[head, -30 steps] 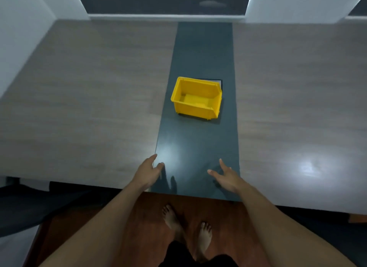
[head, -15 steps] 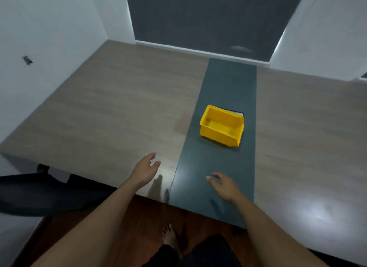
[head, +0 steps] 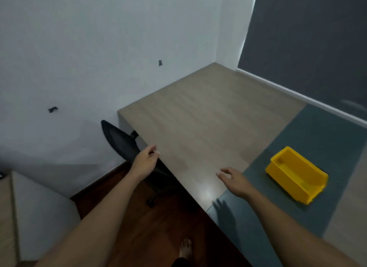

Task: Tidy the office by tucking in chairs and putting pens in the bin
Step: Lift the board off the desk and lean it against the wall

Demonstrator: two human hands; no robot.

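A yellow bin [head: 296, 174] stands on the dark strip of the wooden desk [head: 198, 123], at the right; nothing shows inside it. A black office chair [head: 121, 141] sits at the desk's left end, its backrest leaning against the desk edge and its wheeled base partly hidden under the desk. My left hand [head: 146, 160] hovers open just off the desk's near edge, right beside the chair's backrest. My right hand [head: 232, 178] is open above the desk, fingers spread, left of the bin. No pens are visible.
A white wall [head: 99, 48] runs behind the chair on the left. A pale cabinet [head: 29, 217] stands at the lower left. The dark wooden floor [head: 143, 227] lies between it and the desk. A dark blind [head: 309, 44] covers the window behind the desk.
The view has swung left, bringing the chair and the left wall into sight. The bin now sits at the right. My left hand has moved toward the chair's backrest.
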